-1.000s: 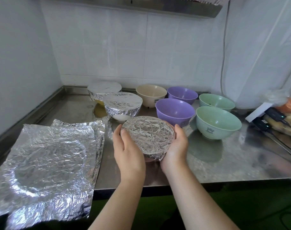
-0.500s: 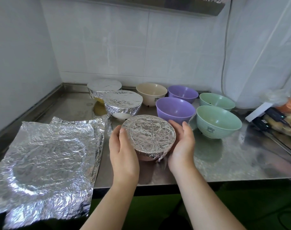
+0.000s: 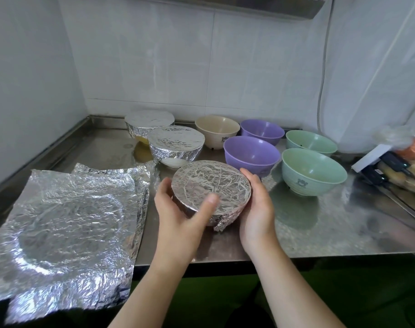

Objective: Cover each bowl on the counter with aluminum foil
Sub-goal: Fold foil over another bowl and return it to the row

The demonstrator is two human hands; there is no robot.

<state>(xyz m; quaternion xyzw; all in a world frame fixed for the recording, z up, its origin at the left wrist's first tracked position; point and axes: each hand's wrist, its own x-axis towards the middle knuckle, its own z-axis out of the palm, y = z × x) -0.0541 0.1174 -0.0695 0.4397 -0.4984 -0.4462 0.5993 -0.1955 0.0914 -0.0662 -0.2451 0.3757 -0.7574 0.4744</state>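
A foil-covered bowl (image 3: 211, 185) sits near the counter's front edge, tilted slightly toward me. My left hand (image 3: 178, 216) cups its left side with the thumb across the front of the foil. My right hand (image 3: 256, 209) cups its right side, fingers curled round the rim. Two more foil-covered bowls (image 3: 176, 144) (image 3: 149, 121) stand behind it. Uncovered bowls stand to the right: a cream bowl (image 3: 217, 129), two purple bowls (image 3: 251, 153) (image 3: 262, 131) and two green bowls (image 3: 314, 170) (image 3: 310, 142). Loose foil sheets (image 3: 69, 226) lie stacked at the left.
The steel counter (image 3: 320, 228) meets tiled walls at the back and left. At the far right lie a white box (image 3: 369, 157), black cables (image 3: 391, 176) and bagged food (image 3: 412, 162). A white curtain hangs at the back right.
Both hands have shifted around the covered bowl: the left thumb now lies across its front and the bowl looks tipped toward me. The other bowls and foil sheets have not moved.
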